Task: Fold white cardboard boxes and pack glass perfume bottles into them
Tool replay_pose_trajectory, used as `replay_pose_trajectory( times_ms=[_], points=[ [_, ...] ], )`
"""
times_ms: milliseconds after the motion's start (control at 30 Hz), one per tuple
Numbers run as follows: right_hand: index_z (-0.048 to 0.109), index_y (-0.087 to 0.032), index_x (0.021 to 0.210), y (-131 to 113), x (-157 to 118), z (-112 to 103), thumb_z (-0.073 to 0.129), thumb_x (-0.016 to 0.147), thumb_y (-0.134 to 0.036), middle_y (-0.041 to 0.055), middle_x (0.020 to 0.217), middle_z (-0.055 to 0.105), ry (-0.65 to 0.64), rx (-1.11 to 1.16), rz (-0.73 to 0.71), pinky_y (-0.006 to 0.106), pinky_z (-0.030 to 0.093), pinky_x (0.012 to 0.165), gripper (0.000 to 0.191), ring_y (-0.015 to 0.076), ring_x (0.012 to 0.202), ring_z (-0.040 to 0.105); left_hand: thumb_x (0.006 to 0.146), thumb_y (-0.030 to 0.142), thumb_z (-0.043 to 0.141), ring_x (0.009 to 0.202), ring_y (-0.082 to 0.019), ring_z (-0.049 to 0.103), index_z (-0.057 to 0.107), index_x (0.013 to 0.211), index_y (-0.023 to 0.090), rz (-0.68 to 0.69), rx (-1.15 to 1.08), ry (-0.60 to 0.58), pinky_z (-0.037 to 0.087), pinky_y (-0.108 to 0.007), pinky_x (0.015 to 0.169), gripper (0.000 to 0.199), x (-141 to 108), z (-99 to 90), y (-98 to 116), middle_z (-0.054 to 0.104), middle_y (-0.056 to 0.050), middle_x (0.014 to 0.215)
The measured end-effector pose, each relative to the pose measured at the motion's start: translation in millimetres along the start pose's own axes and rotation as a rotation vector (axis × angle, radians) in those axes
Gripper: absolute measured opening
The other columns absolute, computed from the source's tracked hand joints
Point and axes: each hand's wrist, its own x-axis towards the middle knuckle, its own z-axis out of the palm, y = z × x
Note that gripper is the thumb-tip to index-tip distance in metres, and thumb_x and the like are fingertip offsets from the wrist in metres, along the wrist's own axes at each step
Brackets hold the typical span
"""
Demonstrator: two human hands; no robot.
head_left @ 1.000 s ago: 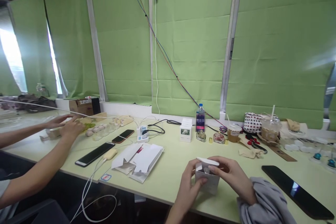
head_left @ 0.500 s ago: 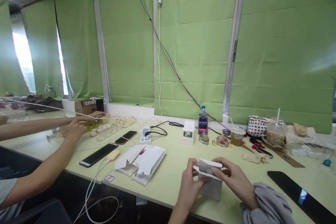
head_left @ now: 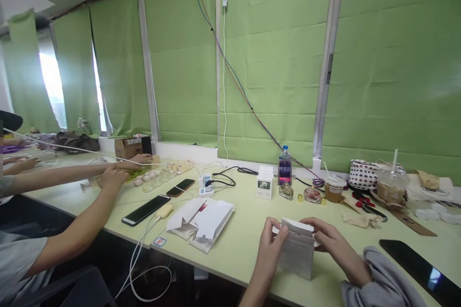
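A small white-grey paper box stands upright at the table's near edge, its top flaps raised. My left hand pinches its upper left side, thumb on the near face. At the upper right side, my right hand has its fingers closed round the edge and a flap; some fingertips are hidden behind the box. Flattened white boxes lie to the left of my hands. Beyond them stands an upright white box with a flower picture, beside two small glass bottles.
The table also bears a drink bottle, iced drink cups, scissors, phones, a power strip and a white cable. At the left, another person's arms reach over the table.
The view has shifted slightly left. My left thumb has moved from the box's top onto its near face, and my right thumb has left the top opening. The box now shows more of its near face.
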Motion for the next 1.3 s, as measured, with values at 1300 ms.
replay_pose_trajectory(
  times_ms=[1300],
  points=[
    [0.064,-0.02,0.091,-3.1,-2.0,1.9,0.054,0.079,-0.059,-0.0001,0.07,0.06,0.115,-0.134,-0.122,0.026,0.046,0.056,0.043,0.0163,0.065,0.053,0.076,0.038,0.063,0.08,-0.017,0.055,0.047,0.092,0.023,0.019,-0.227,0.148,0.038,-0.025,0.071,0.027,-18.6,15.8,4.4,0.06,-0.001,0.086]
  ],
)
